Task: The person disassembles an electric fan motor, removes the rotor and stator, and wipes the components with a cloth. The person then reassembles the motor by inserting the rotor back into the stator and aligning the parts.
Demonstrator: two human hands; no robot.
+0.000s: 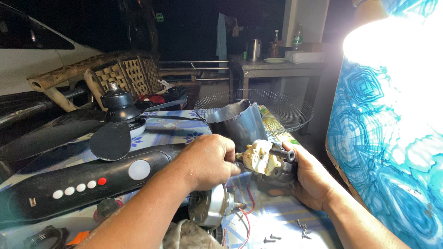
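Hands: left hand (208, 160) clenched on cream gearbox (259, 157); right hand (310, 179) grips motor (281, 173), nr table edge.

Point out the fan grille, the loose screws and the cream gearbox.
fan grille (286, 108), head view, far wire rim.
loose screws (302, 227), head view, screw cluster's middle.
cream gearbox (259, 157), head view, its plastic body.

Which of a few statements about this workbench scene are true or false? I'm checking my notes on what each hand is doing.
1. The right hand holds a cream gearbox part. True.
2. The left hand rests flat on the table. False: it is raised and closed at the gearbox part.
3. Loose screws lie on the patterned tablecloth. True.
4. The wire fan guard hangs on a wall. False: it lies behind the hands.
5. The black control housing has one red button. True.
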